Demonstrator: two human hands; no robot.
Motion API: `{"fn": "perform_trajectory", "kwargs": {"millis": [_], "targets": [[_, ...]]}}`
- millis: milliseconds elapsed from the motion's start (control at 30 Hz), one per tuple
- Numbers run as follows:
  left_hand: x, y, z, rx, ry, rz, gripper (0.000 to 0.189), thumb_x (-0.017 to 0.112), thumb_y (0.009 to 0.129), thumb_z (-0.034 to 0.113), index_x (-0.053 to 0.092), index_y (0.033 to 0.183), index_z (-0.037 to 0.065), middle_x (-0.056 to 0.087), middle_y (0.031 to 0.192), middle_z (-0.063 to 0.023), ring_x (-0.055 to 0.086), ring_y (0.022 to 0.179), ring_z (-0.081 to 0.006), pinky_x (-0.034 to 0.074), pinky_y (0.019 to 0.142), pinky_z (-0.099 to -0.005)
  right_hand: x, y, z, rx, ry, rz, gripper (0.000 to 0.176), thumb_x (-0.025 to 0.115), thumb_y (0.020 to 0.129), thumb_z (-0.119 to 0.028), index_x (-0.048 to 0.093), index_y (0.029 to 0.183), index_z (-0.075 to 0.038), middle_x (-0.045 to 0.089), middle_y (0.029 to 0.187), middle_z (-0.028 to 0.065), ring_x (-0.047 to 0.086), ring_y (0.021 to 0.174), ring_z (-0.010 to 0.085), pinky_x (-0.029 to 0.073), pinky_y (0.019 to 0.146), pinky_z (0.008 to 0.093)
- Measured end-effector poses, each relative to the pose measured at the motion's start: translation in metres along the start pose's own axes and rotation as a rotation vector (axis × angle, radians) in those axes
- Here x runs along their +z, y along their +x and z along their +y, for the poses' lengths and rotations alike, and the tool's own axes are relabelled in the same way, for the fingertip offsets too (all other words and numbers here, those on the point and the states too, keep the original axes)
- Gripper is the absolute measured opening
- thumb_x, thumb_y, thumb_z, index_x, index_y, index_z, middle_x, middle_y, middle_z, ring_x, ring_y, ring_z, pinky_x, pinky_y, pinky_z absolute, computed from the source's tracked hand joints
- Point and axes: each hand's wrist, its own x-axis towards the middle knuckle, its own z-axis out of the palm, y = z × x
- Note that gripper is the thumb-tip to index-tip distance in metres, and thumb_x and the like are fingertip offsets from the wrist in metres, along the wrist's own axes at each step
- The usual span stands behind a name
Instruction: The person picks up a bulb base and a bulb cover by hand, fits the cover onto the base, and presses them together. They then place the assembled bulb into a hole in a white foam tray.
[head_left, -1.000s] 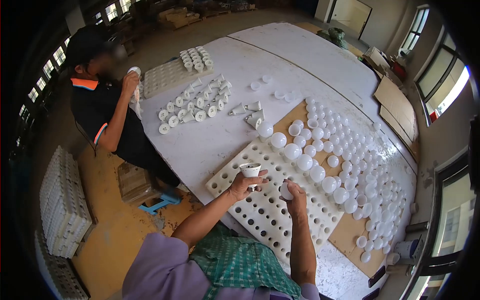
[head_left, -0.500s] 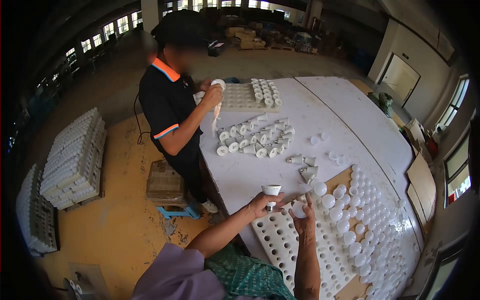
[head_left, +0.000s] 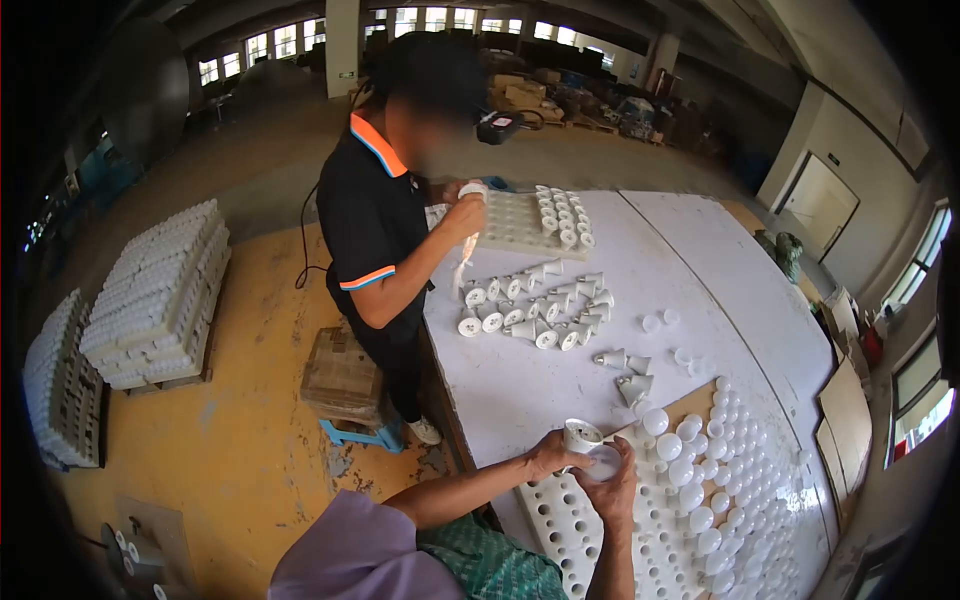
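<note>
My left hand point(head_left: 548, 456) is wrapped round a white bulb base point(head_left: 581, 432), its open end facing up with small parts showing inside. In my right hand point(head_left: 614, 490) is a round, milky bulb cover point(head_left: 603, 462), right at the rim of the base and overlapping it in this view. Below both hands lies a white foam tray point(head_left: 652, 520) with rows of round holes. Just right of the hands, many loose bulb covers point(head_left: 692, 497) are spread over brown cardboard. Several more bulb bases point(head_left: 634, 388) lie on the table beyond my hands.
Across the white table point(head_left: 690, 270), a co-worker point(head_left: 375, 230) in a black shirt handles a white piece beside another foam tray point(head_left: 500, 225). A group of bulb bases point(head_left: 545, 310) lies between us. Stacked trays point(head_left: 155, 310) and a carton point(head_left: 345, 375) on a blue stool stand left.
My hands have come together: the bulb base has tipped so its open end shows, and the cover is now against it in view. The camera view has shifted a little.
</note>
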Motion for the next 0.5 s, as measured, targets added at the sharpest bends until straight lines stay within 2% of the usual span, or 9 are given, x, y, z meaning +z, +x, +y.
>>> {"fn": "perform_trajectory", "kwargs": {"millis": [67,133,200,300,333,400,433,467,500], "targets": [[0.009,-0.012,-0.003,-0.080,-0.076,-0.034,0.051,0.077,0.070,0.005,0.056,0.117,0.002,0.061,0.108,-0.0053,0.059,0.099,-0.0150,0.048,0.089,-0.0302,-0.006,-0.016,-0.010,0.091,0.064,0.053,0.077,0.087,0.059,-0.016,0.043,0.120,-0.001,0.058,0.109,0.0174,0.063,0.094,0.0249,0.052,0.080,0.0359],[0.024,-0.023,0.005,-0.113,-0.014,-0.061,0.046,0.076,0.071,0.005,0.057,0.113,0.002,0.062,0.104,-0.0047,0.059,0.097,-0.0142,0.048,0.089,-0.0299,-0.011,-0.034,0.001,0.002,-0.009,0.143,0.083,0.088,0.058,-0.017,0.040,0.124,-0.003,0.055,0.115,0.0146,0.061,0.095,0.0263,0.051,0.083,0.0354],[0.043,-0.029,0.008,-0.092,-0.121,-0.097,0.041,0.076,0.073,0.007,0.058,0.110,0.002,0.063,0.100,-0.0038,0.059,0.095,-0.0131,0.048,0.088,-0.0295,-0.009,-0.054,0.014,0.159,0.219,0.229,0.083,0.086,0.060,-0.015,0.038,0.127,-0.006,0.051,0.121,0.0131,0.060,0.096,0.0244,0.050,0.086,0.0353],[0.059,-0.031,0.003,-0.007,0.136,-0.135,0.041,0.077,0.073,0.011,0.057,0.108,0.002,0.063,0.098,-0.0038,0.058,0.094,-0.0125,0.047,0.085,-0.0288,-0.015,-0.077,0.027,0.118,0.264,0.341,0.086,0.084,0.062,-0.013,0.033,0.132,-0.006,0.050,0.123,0.0130,0.060,0.097,0.0228,0.052,0.083,0.0344],[0.065,-0.032,0.002,-0.030,0.085,-0.147,0.043,0.077,0.073,0.011,0.056,0.109,0.001,0.064,0.099,-0.0067,0.061,0.092,-0.0140,0.051,0.079,-0.0289,-0.023,-0.083,0.030,0.135,0.245,0.362,0.086,0.084,0.062,-0.013,0.033,0.132,-0.006,0.050,0.123,0.0130,0.060,0.097,0.0228,0.052,0.083,0.0344],[0.073,-0.033,0.009,-0.191,0.025,-0.221,0.046,0.078,0.073,0.011,0.055,0.111,-0.001,0.066,0.098,-0.0108,0.064,0.089,-0.0159,0.054,0.071,-0.0283,-0.038,-0.096,0.034,0.265,0.724,0.372,0.091,0.084,0.063,-0.013,0.030,0.136,-0.006,0.050,0.124,0.0141,0.054,0.109,0.0233,0.048,0.091,0.0350],[0.074,-0.032,0.006,-0.125,0.097,-0.269,0.049,0.078,0.073,0.012,0.053,0.113,-0.002,0.067,0.098,-0.0141,0.065,0.087,-0.0180,0.055,0.064,-0.0276,-0.047,-0.100,0.035,0.298,0.834,0.379,0.092,0.085,0.063,-0.016,0.030,0.136,-0.006,0.050,0.124,0.0146,0.057,0.104,0.0221,0.051,0.085,0.0327],[0.076,-0.032,0.009,-0.135,0.091,-0.279,0.049,0.078,0.073,0.012,0.053,0.113,-0.002,0.067,0.098,-0.0141,0.065,0.087,-0.0180,0.055,0.064,-0.0276,-0.054,-0.103,0.036,0.308,0.827,0.390,0.092,0.085,0.063,-0.016,0.030,0.136,-0.006,0.050,0.124,0.0146,0.057,0.104,0.0221,0.051,0.085,0.0327],[0.079,-0.033,0.016,-0.187,0.161,-0.372,0.048,0.078,0.073,0.013,0.054,0.113,-0.001,0.068,0.096,-0.0137,0.065,0.087,-0.0175,0.055,0.065,-0.0274,-0.061,-0.108,0.036,0.286,0.912,0.370,0.092,0.084,0.064,-0.019,0.030,0.137,-0.006,0.050,0.124,0.0159,0.059,0.098,0.0230,0.052,0.078,0.0324]]}}
